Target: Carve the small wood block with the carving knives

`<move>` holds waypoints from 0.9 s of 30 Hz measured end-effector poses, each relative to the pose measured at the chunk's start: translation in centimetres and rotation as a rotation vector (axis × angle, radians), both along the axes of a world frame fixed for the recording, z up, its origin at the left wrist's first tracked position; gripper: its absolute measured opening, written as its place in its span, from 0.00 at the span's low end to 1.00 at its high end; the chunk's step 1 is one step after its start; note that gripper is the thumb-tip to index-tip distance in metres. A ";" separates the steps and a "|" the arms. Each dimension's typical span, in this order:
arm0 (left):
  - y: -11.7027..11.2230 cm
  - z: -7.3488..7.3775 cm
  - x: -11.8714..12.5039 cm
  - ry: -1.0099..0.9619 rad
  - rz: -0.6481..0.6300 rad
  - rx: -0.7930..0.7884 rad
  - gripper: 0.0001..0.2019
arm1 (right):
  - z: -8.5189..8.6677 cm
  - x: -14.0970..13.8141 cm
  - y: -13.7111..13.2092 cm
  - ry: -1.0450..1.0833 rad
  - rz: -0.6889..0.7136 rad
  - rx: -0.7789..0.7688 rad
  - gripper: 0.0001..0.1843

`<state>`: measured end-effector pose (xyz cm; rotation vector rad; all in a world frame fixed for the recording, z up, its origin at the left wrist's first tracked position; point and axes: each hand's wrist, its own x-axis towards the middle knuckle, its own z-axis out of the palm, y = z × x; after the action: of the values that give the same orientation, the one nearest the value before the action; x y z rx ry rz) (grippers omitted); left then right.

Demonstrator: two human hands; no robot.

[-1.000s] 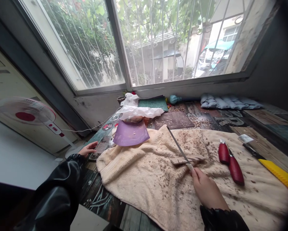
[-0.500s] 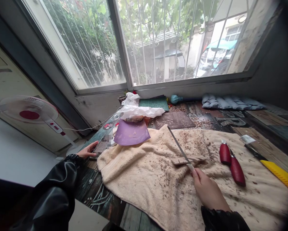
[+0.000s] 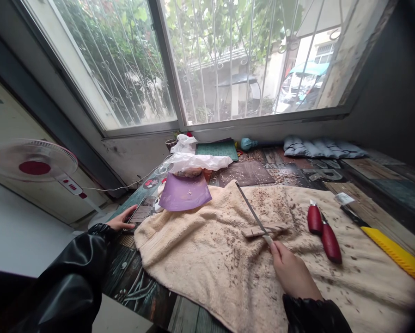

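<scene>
My right hand (image 3: 294, 270) is closed around the pale handle of a slim dark metal file (image 3: 249, 206). The file slants up and to the left, crossing over a small carved wooden piece (image 3: 258, 231) on the beige towel (image 3: 197, 245). Whether file and wood touch, I cannot tell. At the far left, my left hand (image 3: 120, 220) has its thumb and fingers at the left edge of a smartphone (image 3: 141, 212), gripping it near the lower corner. Part of the phone's screen is blurred out.
Two red-handled carving tools (image 3: 323, 233) lie on the towel at right, beside a yellow-handled saw (image 3: 389, 247). A purple sheet (image 3: 185, 192), a white plastic bag (image 3: 200, 162) and a green mat (image 3: 216, 150) lie behind. Wood shavings are scattered about. A fan (image 3: 34, 164) stands left.
The view has shifted slightly, so everything sits a bit further left. My left thumb and fingers have drawn in on the phone's edge. My right hand and the file keep their place over the wood.
</scene>
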<state>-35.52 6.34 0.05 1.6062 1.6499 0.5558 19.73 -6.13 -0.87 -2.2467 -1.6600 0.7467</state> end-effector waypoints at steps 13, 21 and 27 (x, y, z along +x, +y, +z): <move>1.5 -0.2 -1.2 0.084 -0.057 -0.141 0.63 | -0.2 0.1 -0.1 0.033 0.015 0.008 0.18; 1.9 0.1 -0.5 0.109 0.088 -0.146 0.58 | -0.6 0.3 0.1 0.024 0.025 0.005 0.18; 2.7 -0.1 0.2 0.118 0.195 -0.107 0.46 | -0.8 0.3 0.0 0.015 0.028 0.022 0.19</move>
<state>-35.31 9.07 -0.02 1.4334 1.9051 0.4689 20.06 -6.09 -1.68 -2.2020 -1.6878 0.7470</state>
